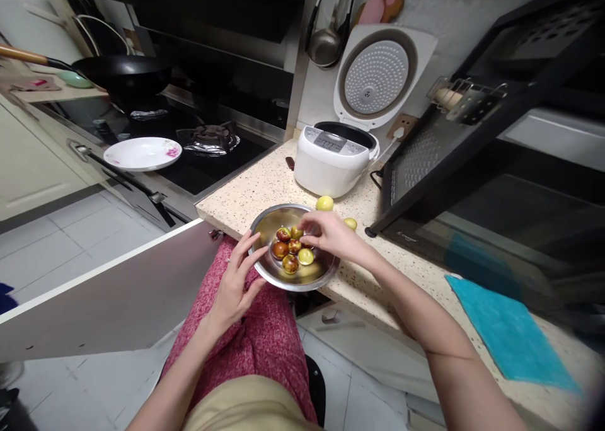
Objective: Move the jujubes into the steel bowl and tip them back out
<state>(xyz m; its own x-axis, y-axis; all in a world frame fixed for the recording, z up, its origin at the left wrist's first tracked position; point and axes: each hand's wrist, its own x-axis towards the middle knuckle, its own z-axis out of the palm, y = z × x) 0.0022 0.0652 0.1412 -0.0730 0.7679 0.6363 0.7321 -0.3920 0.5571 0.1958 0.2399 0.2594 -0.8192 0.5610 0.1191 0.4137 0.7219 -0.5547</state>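
Note:
A round stainless steel bowl stands at the counter's front edge, partly overhanging it. Inside lie several jujubes, mottled red-brown and yellow-green. My left hand is at the bowl's left rim, with the fingers over the edge and the thumb on the outside. From the right, my right hand reaches into the bowl, thumb and fingers bent around a dark red jujube that they partly hide. Two yellow-green jujubes rest on the counter behind the bowl, one partly covered by my right hand.
A white rice cooker with its lid raised stands behind the bowl. To the right are a black oven-like appliance and a teal cloth. A floral plate and a wok are by the stove. A cabinet door hangs open at left.

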